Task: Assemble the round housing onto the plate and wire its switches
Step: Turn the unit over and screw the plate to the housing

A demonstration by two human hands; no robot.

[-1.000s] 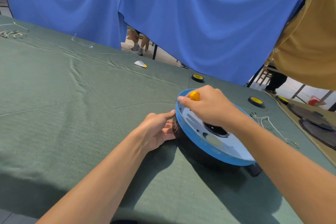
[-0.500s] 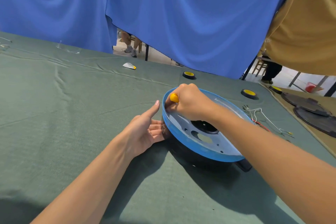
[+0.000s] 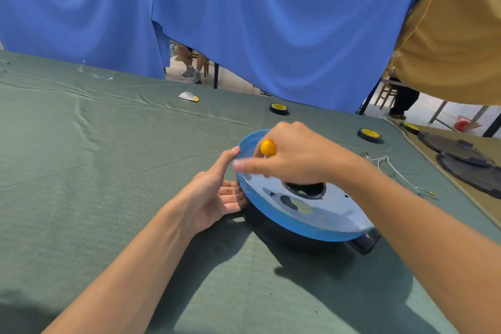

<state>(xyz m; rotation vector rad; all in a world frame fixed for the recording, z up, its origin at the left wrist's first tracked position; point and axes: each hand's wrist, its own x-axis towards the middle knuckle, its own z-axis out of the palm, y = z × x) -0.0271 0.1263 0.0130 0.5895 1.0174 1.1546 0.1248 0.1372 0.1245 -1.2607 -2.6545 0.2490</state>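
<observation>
Mostly unchanged: wrinkled green cloth tabletop (image 3: 108, 198) carries the round plate (image 3: 311, 214), glossy grey face with a blue rim, lying over the black plastic housing (image 3: 271, 228) right of centre. Left hand (image 3: 214, 192) stays open against the housing's side, forefinger up at the rim. Right hand (image 3: 295, 154) still grips the yellow-knobbed tool (image 3: 267, 147); its forefinger now sticks out, blurred.

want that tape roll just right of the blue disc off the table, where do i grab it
The tape roll lies flat on the green cloth with free space all round. Probably best from straight above, thumb and fingers pinching across its black outer rim: the low ring gives little side wall to wrap. Mind the white wire lying nearer.
</observation>
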